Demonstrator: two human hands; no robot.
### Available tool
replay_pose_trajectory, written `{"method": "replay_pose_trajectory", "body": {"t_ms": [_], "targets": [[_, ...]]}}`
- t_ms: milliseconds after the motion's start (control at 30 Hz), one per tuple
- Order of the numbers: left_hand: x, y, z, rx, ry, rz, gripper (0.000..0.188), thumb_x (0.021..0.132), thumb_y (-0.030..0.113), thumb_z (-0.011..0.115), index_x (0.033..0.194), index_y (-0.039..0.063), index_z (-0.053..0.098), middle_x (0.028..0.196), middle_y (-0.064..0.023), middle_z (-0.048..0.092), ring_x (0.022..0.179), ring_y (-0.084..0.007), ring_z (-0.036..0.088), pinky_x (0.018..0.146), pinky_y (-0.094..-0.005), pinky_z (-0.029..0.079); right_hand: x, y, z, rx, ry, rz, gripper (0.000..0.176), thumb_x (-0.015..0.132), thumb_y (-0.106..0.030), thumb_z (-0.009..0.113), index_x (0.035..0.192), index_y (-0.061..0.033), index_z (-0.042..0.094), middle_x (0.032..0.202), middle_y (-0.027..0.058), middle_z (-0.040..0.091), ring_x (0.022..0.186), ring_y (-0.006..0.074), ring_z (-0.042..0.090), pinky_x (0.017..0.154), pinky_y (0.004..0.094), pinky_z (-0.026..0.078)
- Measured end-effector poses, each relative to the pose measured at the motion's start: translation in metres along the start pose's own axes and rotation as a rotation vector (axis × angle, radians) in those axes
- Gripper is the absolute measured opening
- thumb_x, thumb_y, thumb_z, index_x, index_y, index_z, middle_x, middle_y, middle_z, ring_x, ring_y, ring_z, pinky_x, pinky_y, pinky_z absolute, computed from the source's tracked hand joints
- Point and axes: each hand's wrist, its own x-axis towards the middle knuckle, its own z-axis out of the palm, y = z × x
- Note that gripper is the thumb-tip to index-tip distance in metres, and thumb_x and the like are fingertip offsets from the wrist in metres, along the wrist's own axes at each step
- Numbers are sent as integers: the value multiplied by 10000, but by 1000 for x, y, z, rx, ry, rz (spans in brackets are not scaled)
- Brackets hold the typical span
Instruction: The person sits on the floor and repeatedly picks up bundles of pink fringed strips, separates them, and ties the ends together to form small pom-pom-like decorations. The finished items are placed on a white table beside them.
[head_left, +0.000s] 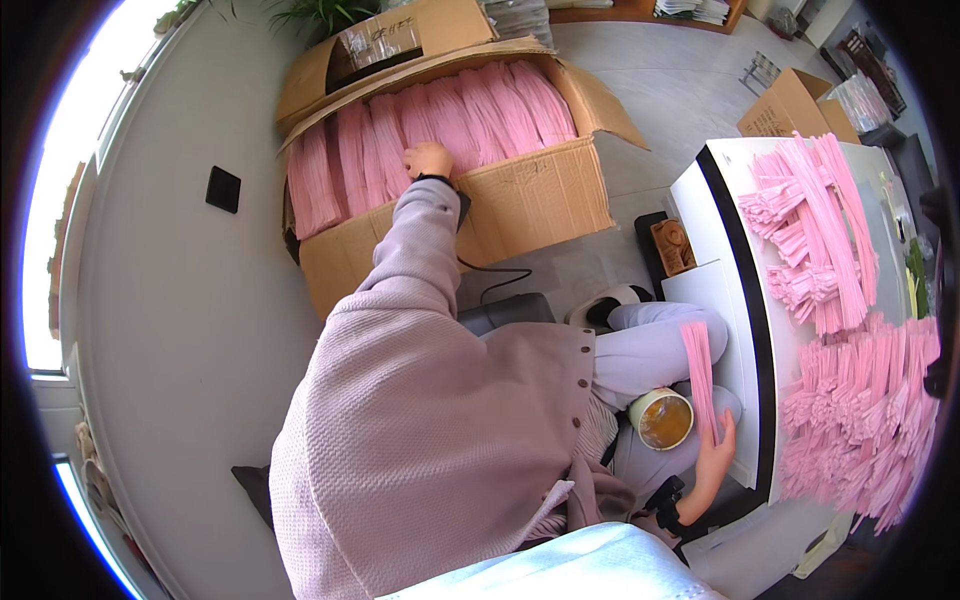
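Observation:
My left hand (430, 160) reaches into an open cardboard box (532, 191) and rests, fingers curled, on tightly packed bundles of thin pink strips (442, 112). Its fingertips are partly hidden, so I cannot tell if they grip a bundle. Over my knees, my right hand (718, 444) holds one bundle of pink strips (700, 375) by its lower end. Beside that bundle, a round tub (661, 420) with a yellow-brown content sits tilted at my lap.
To the right, a white table (772, 330) with a black edge band carries a crossed stack of pink bundles (821, 232) and a large pile of pink strips (855, 420). A black cable (495, 271) lies on the floor. Another cardboard box (787, 105) stands behind the table.

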Motion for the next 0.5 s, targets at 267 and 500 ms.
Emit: {"method": "replay_pose_trajectory", "body": {"t_ms": [267, 500], "targets": [[10, 13, 4, 200, -142, -117, 294, 881, 249, 457, 1121, 163, 604, 1170, -57, 574, 1020, -243, 580, 713, -403, 474, -8, 1, -4, 82, -21, 10, 416, 850, -70, 543, 1249, -5, 446, 1045, 154, 580, 969, 217, 539, 848, 325, 420], [32, -20, -2, -666, -269, -5, 300, 725, 191, 618, 976, 27, 627, 986, -85, 638, 897, -226, 620, 727, -311, 489, -22, 13, -7, 183, -9, 43, 394, 854, -68, 541, 1225, 33, 453, 1037, 169, 598, 963, 233, 561, 857, 329, 415]]}}
